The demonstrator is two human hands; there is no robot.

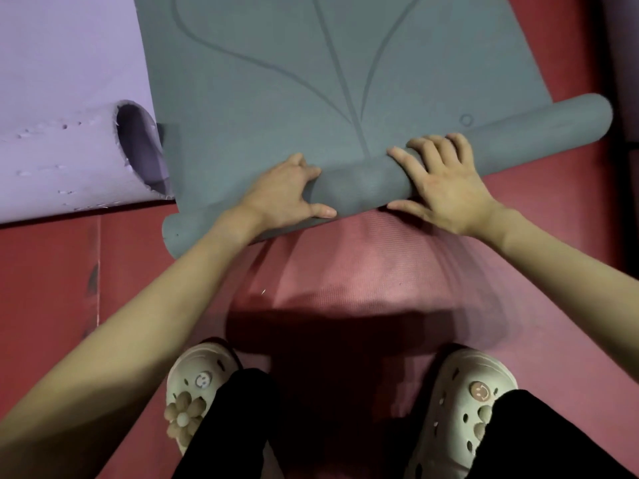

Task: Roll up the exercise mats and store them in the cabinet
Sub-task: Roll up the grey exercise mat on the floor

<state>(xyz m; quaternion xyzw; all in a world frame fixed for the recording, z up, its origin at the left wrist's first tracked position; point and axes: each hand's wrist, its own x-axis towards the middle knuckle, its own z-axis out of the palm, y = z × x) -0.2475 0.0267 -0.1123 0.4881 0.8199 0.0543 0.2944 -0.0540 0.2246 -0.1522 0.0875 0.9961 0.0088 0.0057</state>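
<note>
Grey mat lies on pink mat, near end rolled into tube. Left hand grips roll, fingers curled over top, thumb on near side. Right hand presses on roll, fingers spread over top, thumb on near side. Purple mat at left, end curled up, touching grey mat. Red floor underneath. Cream clogs at bottom.
</note>
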